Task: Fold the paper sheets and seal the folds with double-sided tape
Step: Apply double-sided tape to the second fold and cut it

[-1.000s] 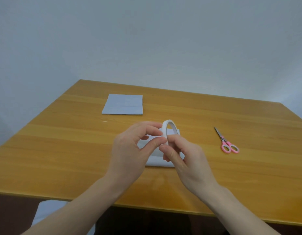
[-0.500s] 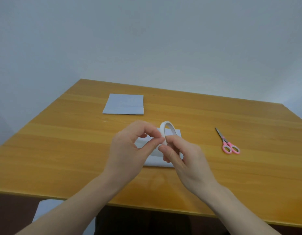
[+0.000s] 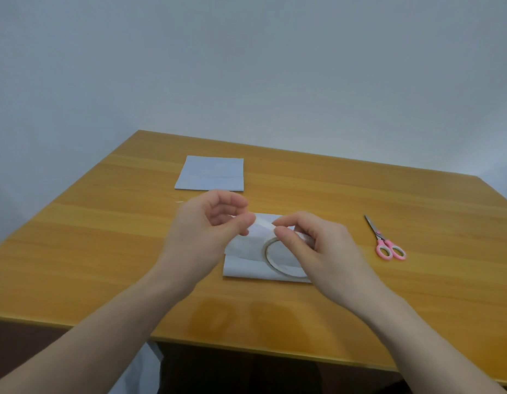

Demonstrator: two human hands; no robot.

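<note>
In the head view, I am at the taping step: I pull a strip from the tape roll (image 3: pixel 286 258), which I hold low over the folded paper sheet (image 3: pixel 248 261) at the near middle of the counter (image 3: pixel 104 251). My left hand (image 3: pixel 206 231) pinches the free tape end between thumb and fingers. My right hand (image 3: pixel 317 245) grips the roll with curled fingers. A second folded sheet (image 3: pixel 211 173) lies far left, and the scissors (image 3: pixel 384 240) lie well apart on the right. Next I judge I must draw enough tape and cut it. Against one second ago, the roll now lies flat instead of upright, and my hands are further apart.
</note>
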